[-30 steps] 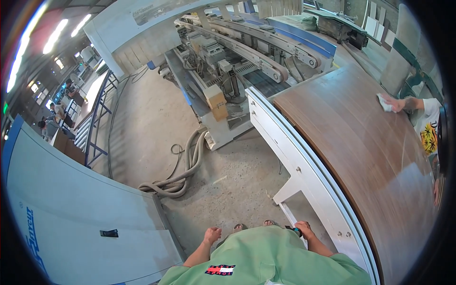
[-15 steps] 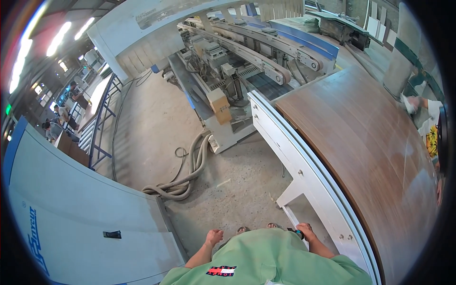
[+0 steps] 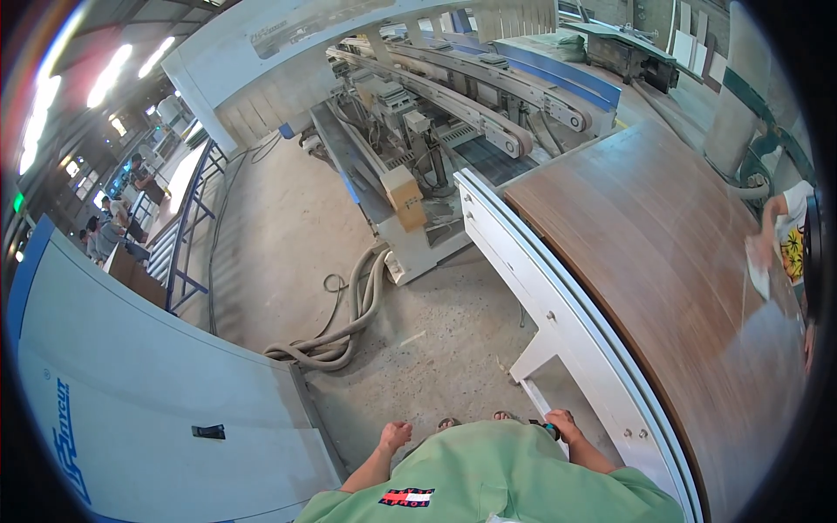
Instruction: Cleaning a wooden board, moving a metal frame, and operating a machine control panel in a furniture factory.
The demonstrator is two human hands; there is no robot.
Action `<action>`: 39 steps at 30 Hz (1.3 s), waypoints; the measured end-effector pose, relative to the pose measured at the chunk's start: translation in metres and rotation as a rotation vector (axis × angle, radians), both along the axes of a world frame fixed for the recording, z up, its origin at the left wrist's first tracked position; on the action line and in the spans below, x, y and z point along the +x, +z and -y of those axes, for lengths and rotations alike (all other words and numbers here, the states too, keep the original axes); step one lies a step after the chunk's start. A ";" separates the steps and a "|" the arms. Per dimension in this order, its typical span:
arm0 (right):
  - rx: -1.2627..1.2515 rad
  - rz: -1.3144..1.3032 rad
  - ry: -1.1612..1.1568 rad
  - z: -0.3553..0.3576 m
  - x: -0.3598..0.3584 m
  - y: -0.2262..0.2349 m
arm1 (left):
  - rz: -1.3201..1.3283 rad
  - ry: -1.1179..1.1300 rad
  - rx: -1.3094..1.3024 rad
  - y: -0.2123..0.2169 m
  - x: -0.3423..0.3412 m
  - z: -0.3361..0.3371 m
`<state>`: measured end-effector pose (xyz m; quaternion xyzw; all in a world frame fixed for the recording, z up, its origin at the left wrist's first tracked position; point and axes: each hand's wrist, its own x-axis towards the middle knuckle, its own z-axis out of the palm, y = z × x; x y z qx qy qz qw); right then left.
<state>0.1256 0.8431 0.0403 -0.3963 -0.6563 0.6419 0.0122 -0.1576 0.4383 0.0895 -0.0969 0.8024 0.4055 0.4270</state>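
Left hand [image 3: 397, 434] is curled into a loose fist, held out in front of my green shirt [image 3: 471, 462], above the floor, on the cabinet side. Right hand [image 3: 564, 424] is at my other side, near the bolted white side of the bench [image 3: 565, 329]; small dark item with a teal patch [image 3: 547, 428] sits right by its fingers, can't tell if I'm gripping it or not. Brown wood-grain panel [image 3: 645, 253] lies flat on the bench to my right, well apart from both my hands. Co-worker's hand [image 3: 760, 251] is over the panel's far right part with a white cloth [image 3: 759, 281]. Big pale-blue cabinet [image 3: 157, 366] on my left. Grey hoses [image 3: 349, 336] lie looped on the floor between cabinet and machine. Belt conveyor machine [image 3: 475, 126] ahead, past the bench's far end, tan box [image 3: 403, 199] at its near corner.
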 end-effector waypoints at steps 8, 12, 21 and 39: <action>0.023 0.075 0.035 -0.002 0.004 -0.007 | 0.001 -0.024 -0.011 -0.001 0.005 0.002; -0.047 0.057 -0.011 -0.003 0.006 -0.013 | 0.001 -0.026 -0.024 0.001 0.007 0.001; -0.053 0.060 -0.016 -0.003 0.002 -0.011 | 0.007 -0.019 -0.032 0.001 0.007 0.001; -0.181 0.000 -0.008 -0.005 -0.002 -0.004 | -0.005 -0.019 -0.057 -0.001 0.005 0.000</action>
